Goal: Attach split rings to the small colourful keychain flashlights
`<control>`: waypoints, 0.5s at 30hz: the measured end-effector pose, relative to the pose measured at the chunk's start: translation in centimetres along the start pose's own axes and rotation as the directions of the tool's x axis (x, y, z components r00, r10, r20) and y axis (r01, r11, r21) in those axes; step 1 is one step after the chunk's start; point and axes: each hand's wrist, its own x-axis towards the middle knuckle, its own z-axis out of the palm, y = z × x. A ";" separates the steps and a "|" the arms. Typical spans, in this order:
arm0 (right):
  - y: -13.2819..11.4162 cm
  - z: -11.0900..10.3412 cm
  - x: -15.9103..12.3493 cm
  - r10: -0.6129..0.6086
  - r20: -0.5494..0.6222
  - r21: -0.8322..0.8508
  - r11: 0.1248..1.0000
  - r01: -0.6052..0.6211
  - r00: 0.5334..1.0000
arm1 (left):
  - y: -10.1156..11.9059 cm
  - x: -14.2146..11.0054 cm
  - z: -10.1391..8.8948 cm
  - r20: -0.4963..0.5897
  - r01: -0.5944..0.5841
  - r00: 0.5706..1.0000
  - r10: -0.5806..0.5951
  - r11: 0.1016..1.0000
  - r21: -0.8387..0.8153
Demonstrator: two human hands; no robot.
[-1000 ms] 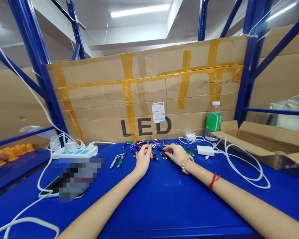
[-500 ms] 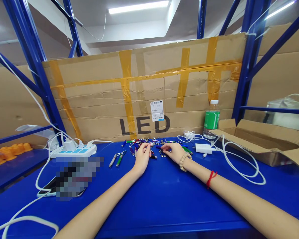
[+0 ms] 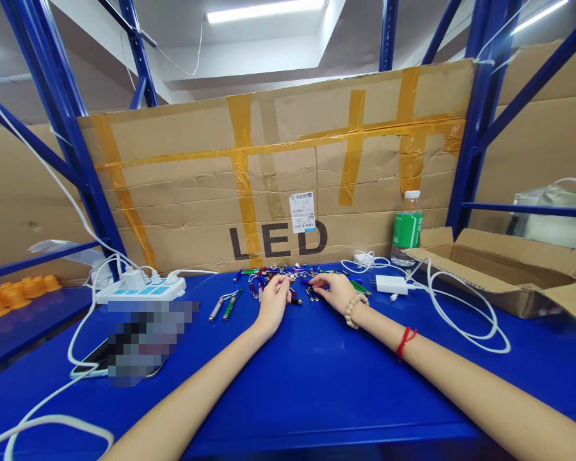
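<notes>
A pile of small, coloured metal tubes (image 3: 254,289) with silvery clasps lies at the back of the blue table, close to both hands. My left hand (image 3: 274,303) rests at the pile's front, fingers curled in a pinch; whatever is between them is hidden. Facing it, my right hand (image 3: 335,292) pinches the end of a blue tube (image 3: 305,282). Just below those fingertips are some silvery clasps (image 3: 312,294). Left of the pile, a silver tube (image 3: 216,310) and a green tube (image 3: 233,305) lie side by side, joined by a strap or clasp at the top.
A white power strip (image 3: 144,291) and a partly blurred phone (image 3: 93,358) are at left. At right are a white adapter (image 3: 392,285) with looped cable, a green-labelled bottle (image 3: 407,229) and an open cardboard box (image 3: 523,301). A cardboard sheet (image 3: 192,211) stands behind.
Both hands keep nearly the same place and pinched shape. The whole view has shifted very slightly; nothing else visibly differs.
</notes>
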 end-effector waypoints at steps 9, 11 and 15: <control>-0.1 0.1 0.1 -0.018 -0.021 -0.018 1.000 0.018 1.000 | 0.2 -0.1 0.1 -0.003 0.003 1.000 -0.003 1.000 -0.003; -0.1 0.0 0.1 -0.020 -0.016 -0.019 1.000 0.020 1.000 | 0.1 -0.1 0.1 -0.002 -0.001 1.000 0.001 1.000 -0.008; -0.2 0.0 0.1 -0.004 -0.002 -0.018 1.000 0.004 1.000 | 0.0 0.0 0.1 -0.001 -0.009 1.000 0.009 1.000 -0.010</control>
